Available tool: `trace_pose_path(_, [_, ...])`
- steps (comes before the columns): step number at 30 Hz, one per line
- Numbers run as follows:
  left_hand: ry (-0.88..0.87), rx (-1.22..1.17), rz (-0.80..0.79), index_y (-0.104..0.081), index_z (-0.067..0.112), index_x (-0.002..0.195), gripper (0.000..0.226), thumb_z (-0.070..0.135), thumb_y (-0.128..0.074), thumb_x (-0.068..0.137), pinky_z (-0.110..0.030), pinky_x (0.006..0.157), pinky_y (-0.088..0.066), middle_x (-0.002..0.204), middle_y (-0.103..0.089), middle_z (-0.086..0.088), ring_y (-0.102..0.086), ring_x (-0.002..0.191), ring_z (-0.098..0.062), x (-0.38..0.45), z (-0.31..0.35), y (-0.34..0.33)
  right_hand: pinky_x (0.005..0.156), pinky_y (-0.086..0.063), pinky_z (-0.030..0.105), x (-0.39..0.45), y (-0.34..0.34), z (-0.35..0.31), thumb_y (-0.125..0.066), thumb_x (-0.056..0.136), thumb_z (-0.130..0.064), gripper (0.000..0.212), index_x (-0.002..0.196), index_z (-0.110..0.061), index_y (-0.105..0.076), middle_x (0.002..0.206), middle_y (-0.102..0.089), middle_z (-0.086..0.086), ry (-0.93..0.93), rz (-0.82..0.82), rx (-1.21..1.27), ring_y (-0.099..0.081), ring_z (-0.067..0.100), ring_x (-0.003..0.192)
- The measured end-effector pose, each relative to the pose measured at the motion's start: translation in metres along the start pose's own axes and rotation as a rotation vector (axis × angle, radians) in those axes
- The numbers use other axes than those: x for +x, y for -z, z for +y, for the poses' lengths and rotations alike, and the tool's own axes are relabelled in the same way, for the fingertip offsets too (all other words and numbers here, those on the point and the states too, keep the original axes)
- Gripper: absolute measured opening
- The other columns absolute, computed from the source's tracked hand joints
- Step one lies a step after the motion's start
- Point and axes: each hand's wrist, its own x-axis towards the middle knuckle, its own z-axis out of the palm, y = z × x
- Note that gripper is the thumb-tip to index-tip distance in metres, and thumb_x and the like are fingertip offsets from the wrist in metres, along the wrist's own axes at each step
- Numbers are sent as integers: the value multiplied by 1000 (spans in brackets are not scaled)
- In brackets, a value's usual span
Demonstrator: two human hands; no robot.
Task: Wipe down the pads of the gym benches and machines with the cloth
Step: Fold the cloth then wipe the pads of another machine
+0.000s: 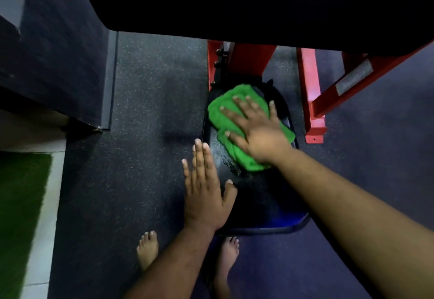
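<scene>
At centre frame, seen from overhead, a black padded seat pad (258, 204) sits low over dark speckled rubber flooring (152, 87). R hand (256, 129) lies flat w/ fingers spread, palm pressing a green microfibre cloth (225, 103) onto the pad's far half; the cloth is bunched and spills out at 11 o'clock and 6 o'clock of the hand. A wet sheen shows on the pad just at 7 o'clock of the cloth. L hand (206, 193) is flat too, fingers straight and together, at the pad's left edge, near 8 o'clock of the cloth; whether it touches the pad or hovers is hard to tell. It holds nothing. Hands are near each other but apart. Red steel machine frame (312, 92) stands at 1 o'clock of the pad. A large dark pad (234, 0) fills the top of view. Bare feet (146, 248) show at 6 o'clock. Green turf strip (21, 204) lies at 8 o'clock, far left.
</scene>
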Motion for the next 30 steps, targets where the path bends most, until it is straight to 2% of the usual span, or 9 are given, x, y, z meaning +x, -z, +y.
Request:
trace_pose_path(4, [-2, -138, 66, -8, -3, 158, 85, 33, -39, 89, -60, 124, -8, 169, -3, -18, -3, 157, -27, 1, 1, 2, 120, 0, 69, 66, 7, -21, -34, 99, -61, 59, 156, -46, -25, 167, -24, 0, -240, 59, 22, -13, 30, 155])
trace_pose_path(9, [89, -330, 163, -11, 2, 160, 73, 46, -24, 102, -57, 125, -3, 170, -4, -12, -5, 157, -21, -12, -18, 17, 115, -20, 70, -25, -19, -64, -33, 88, -58, 61, 145, -43, -49, 165, -32, -2, 55, 72, -8, -25, 30, 153])
trace_pose_path(12, [166, -381, 134, -13, 7, 161, 71, 41, -27, 100, -59, 124, -7, 170, -6, -6, -6, 157, -12, -24, -26, 27, 115, -22, 69, -118, -40, -93, -45, 89, -55, 59, 146, -42, -47, 166, -30, -3, 187, 14, 2, -24, 29, 153])
trace_pose_path(14, [180, -407, 95, -16, 11, 161, 70, 38, -27, 98, -59, 125, -8, 170, -6, -2, -5, 156, -8, -30, -28, 31, 115, -20, 72, -128, -43, -84, -44, 90, -60, 62, 149, -43, -42, 167, -27, -3, 216, -9, -7, -23, 28, 154])
trace_pose_path(16, [152, -415, 80, -18, 13, 161, 68, 38, -26, 98, -57, 125, -7, 170, -8, 0, -6, 156, -7, -29, -31, 31, 115, -11, 75, -89, -33, -69, -37, 92, -66, 64, 153, -45, -36, 168, -25, -2, 157, 44, -42, -20, 27, 155])
trace_pose_path(18, [144, -414, 67, -19, 14, 161, 67, 39, -26, 99, -56, 126, -6, 170, -8, 0, -6, 156, -7, -23, -36, 28, 116, -3, 75, -35, -22, -68, -35, 92, -68, 65, 153, -48, -33, 169, -21, -3, -36, 68, -14, -14, 27, 156])
trace_pose_path(20, [161, -412, 62, -20, 14, 161, 68, 39, -26, 98, -55, 125, -7, 170, -9, -1, -5, 155, -3, -17, -39, 25, 117, -3, 72, -15, -25, -79, -38, 91, -66, 62, 151, -47, -39, 168, -24, -2, -160, 98, -3, -15, 28, 156])
trace_pose_path(25, [141, -402, 35, -20, 15, 161, 69, 40, -27, 97, -54, 126, -10, 170, -6, -2, -7, 154, -5, -10, -25, 32, 118, -21, 63, -125, -46, -95, -50, 89, -58, 61, 147, -42, -46, 164, -35, -2, 57, 90, -8, -28, 28, 152])
trace_pose_path(30, [45, -168, -97, -18, 17, 162, 77, 46, -29, 91, -55, 125, -5, 170, -3, -4, -7, 157, -20, -3, 9, 27, 110, -33, 69, -188, -54, -37, -48, 89, -61, 64, 151, -44, -40, 164, -35, 2, -189, 99, 41, -32, 30, 150])
